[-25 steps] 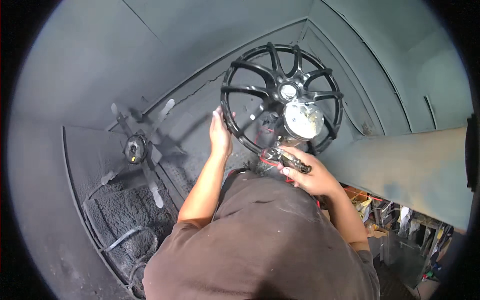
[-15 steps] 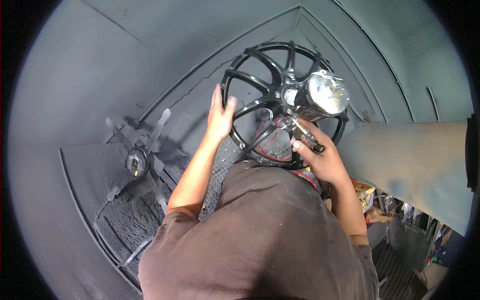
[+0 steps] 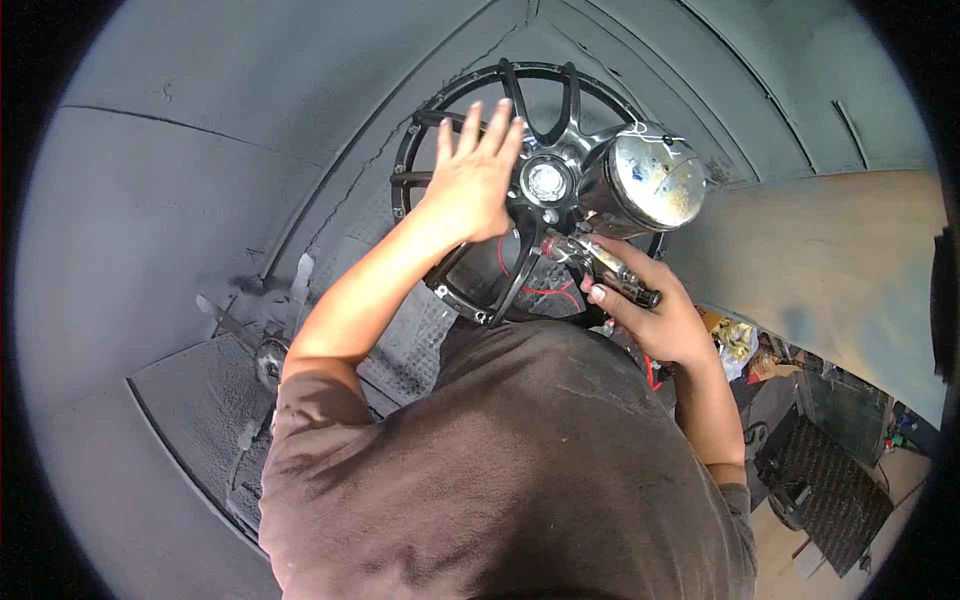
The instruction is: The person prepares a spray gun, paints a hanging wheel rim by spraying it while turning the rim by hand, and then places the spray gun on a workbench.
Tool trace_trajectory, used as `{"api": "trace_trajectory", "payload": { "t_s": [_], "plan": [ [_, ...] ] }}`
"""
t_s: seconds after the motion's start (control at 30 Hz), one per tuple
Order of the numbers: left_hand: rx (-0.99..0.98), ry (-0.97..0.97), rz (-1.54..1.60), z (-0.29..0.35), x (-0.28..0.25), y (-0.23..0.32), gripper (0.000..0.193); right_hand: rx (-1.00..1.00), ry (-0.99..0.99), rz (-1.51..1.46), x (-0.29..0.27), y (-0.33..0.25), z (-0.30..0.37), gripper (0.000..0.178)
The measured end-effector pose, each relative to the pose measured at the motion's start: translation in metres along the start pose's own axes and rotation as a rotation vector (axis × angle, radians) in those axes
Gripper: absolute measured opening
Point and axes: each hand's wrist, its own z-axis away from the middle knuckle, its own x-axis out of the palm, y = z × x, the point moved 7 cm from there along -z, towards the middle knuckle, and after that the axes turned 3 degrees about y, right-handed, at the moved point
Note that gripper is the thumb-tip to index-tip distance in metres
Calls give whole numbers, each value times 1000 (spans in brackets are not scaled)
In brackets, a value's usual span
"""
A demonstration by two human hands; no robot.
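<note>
A glossy black multi-spoke wheel rim [image 3: 570, 135] is in front of me, with a pale round centre [image 3: 547, 181]. My left hand [image 3: 470, 185] lies over its left-hand spokes, palm down and fingers spread; whether the palm presses on them I cannot tell. A paint spray gun [image 3: 615, 275] is gripped in my right hand [image 3: 655, 315], at the wheel's lower right. The gun's metal cup [image 3: 655, 185], stained with paint on its lid, covers the right part of the wheel. What supports the wheel is hidden.
Grey booth walls [image 3: 250, 80] rise at the left and back. A paint-coated stand with arms [image 3: 270, 355] is at the lower left. At the right a broad pale panel [image 3: 820, 260] juts in, with clutter [image 3: 740, 345] beneath it. A red hose [image 3: 545, 290] shows behind the wheel.
My left hand has left the wheel's outer left edge and come inward over the spokes, fingers now spread. The wheel's spokes sit at a different angle. My right hand keeps hold of the spray gun.
</note>
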Motion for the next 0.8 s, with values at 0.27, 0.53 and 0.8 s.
{"api": "trace_trajectory", "payload": {
  "t_s": [0.27,0.53,0.8],
  "plan": [
    [-74,676,278,-15,-104,-58,74,120,22,-165,1,8,4,52],
    [155,220,373,43,-9,-14,39,92,-165,-77,17,-7,-20,56],
    [85,292,391,54,5,-92,29,70,243,-121,-30,-19,-55,51]
  ]
}}
